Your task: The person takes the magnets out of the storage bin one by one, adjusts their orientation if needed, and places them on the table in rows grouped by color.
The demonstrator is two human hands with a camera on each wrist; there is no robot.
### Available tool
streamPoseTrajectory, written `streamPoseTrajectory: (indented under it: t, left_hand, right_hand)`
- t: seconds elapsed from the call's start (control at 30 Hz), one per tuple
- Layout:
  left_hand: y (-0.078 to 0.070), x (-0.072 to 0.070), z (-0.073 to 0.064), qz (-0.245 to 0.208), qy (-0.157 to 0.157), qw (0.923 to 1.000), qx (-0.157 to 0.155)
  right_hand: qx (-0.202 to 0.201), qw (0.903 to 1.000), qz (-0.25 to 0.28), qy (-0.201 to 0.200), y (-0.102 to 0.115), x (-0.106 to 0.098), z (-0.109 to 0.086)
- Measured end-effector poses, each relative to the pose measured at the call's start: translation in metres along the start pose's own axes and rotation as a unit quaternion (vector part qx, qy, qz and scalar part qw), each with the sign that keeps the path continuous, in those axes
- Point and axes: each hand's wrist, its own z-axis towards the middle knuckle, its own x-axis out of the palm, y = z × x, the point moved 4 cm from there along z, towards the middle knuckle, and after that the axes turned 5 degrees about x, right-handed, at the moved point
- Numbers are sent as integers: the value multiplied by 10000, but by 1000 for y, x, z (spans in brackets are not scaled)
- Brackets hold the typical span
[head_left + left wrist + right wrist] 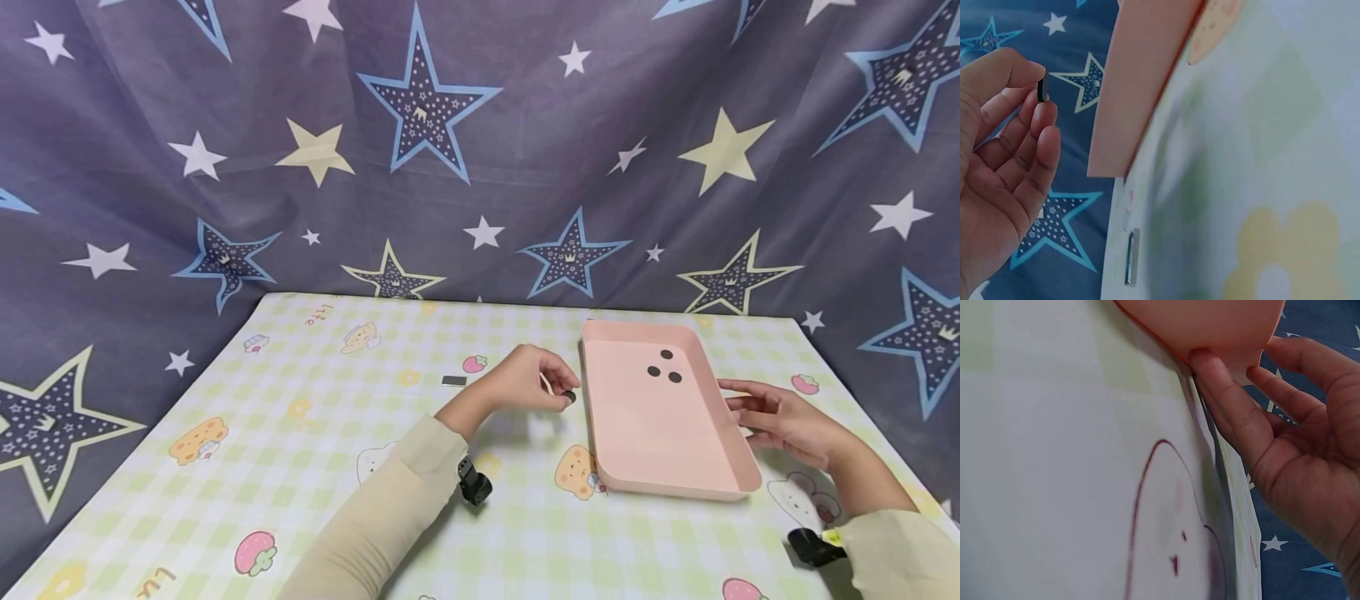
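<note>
A small round black disc (1042, 87) is pinched between the thumb and fingertips of my left hand (531, 379), just left of the pink tray (637, 442). Inside the tray, toward its back, lie three black discs; one disc (654, 372) sits left of the other two. My right hand (783, 421) touches the tray's outer right wall with its fingertips, the fingers fairly straight. In the right wrist view the tray wall (1216, 325) meets those fingers. Left of my left wrist, a small dark rectangular piece (453, 381) lies on the cloth.
The table wears a green-and-white checked cloth (337, 483) printed with cartoon food and animals. A dark star-patterned curtain (495, 192) hangs behind the table. Black wrist cameras are strapped to both sleeves; the left one (474, 482) hangs low over the cloth.
</note>
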Motion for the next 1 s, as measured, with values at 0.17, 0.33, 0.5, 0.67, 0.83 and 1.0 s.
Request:
streamPoseTrajectory:
  t: [0.17, 0.33, 0.5, 0.67, 0.83, 1.0]
  left_hand:
    - [9, 1, -9, 45, 89, 9999, -96]
    - [20, 1, -15, 96, 97, 9997, -187]
    - [30, -1, -18, 203, 68, 9995, -251]
    - [38, -1, -20, 392, 182, 9979, -488]
    - [42, 0, -20, 639, 487, 9952, -557]
    - [43, 3, -18, 883, 764, 9918, -518]
  right_hand:
    - [-17, 10000, 24, 25, -2, 0, 0]
    - [-52, 10000, 33, 61, -2, 0, -1]
    - [-145, 9998, 51, 156, -1, 0, -1]
    - [-153, 9996, 82, 214, -1, 0, -1]
    - [-125, 9998, 41, 161, 0, 0, 0]
    - [-86, 9999, -29, 131, 0, 0, 1]
